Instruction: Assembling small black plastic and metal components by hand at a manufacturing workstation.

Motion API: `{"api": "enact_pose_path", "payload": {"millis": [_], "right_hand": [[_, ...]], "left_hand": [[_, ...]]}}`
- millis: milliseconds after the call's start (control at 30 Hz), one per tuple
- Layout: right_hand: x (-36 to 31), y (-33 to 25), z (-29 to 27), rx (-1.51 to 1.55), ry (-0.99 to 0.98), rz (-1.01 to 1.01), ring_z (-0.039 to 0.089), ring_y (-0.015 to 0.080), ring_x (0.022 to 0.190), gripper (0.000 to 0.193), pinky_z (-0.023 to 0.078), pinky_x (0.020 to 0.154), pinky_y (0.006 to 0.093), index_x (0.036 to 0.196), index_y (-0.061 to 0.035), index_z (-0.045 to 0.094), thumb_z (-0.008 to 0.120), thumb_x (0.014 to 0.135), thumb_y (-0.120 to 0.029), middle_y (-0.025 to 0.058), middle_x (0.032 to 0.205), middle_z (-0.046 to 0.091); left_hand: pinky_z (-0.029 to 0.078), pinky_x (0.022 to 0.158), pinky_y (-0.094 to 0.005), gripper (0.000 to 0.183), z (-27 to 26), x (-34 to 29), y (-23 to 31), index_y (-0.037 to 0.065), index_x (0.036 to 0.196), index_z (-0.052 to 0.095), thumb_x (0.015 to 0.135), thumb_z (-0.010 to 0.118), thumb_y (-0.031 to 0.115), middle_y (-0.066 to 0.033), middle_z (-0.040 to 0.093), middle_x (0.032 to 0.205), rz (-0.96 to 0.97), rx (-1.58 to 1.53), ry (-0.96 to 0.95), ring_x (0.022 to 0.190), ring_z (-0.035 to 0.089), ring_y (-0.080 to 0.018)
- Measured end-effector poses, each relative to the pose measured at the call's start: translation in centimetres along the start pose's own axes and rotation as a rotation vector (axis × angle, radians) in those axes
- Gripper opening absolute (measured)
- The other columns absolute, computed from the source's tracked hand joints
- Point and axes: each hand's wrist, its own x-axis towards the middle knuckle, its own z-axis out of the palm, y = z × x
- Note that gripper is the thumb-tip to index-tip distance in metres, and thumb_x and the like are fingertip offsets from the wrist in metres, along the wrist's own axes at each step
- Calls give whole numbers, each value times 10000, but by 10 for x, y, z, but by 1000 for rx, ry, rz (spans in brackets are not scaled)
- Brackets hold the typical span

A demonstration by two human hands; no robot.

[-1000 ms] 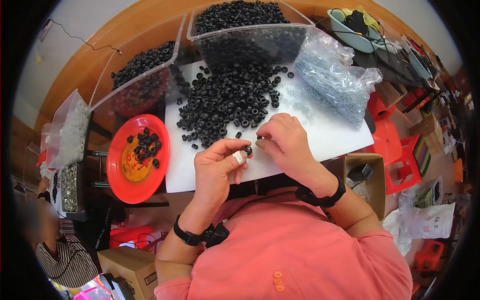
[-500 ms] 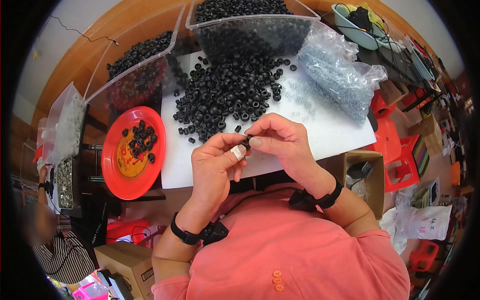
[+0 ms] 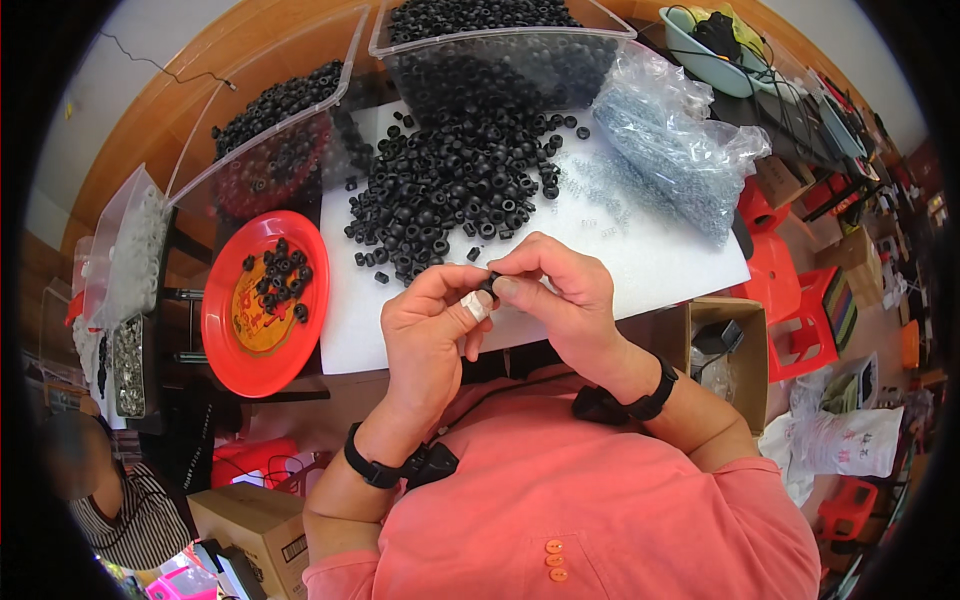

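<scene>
White desk (image 3: pixel 670 270) | black pile (image 3: pixel 450 190) mid-far, loose, presumably for easy reach | red plate (image 3: pixel 255 378) left, holding similar pieces (image 3: pixel 284 275), likely to keep them apart | left hand (image 3: pixel 422 318), right hand (image 3: pixel 575 300) near; both hands' fingers (image 3: pixel 527 257) pinch black piece (image 3: pixel 490 284) between them, probably steadying it; finer detail hidden.
</scene>
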Motion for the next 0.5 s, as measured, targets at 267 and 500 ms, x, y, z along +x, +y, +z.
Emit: {"api": "enact_pose_path", "payload": {"millis": [267,500], "right_hand": [[0,3,-3,145,-23,179,643,79,841,73,511,767,226,1005,22,677,647,943,-4,41,902,698],[1,-5,-7,284,-44,228,652,83,877,91,516,790,234,1023,18,680,643,947,-14,41,926,705]], "left_hand": [[408,458,-192,155,-1,-1,-2,-43,1072,673,918,657,-42,-92,703,878,-7,24,31,625,600,-87],[390,457,-196,152,1,0,-1,-34,1059,682,909,669,-50,-76,693,860,4,73,29,587,554,-71]]}}
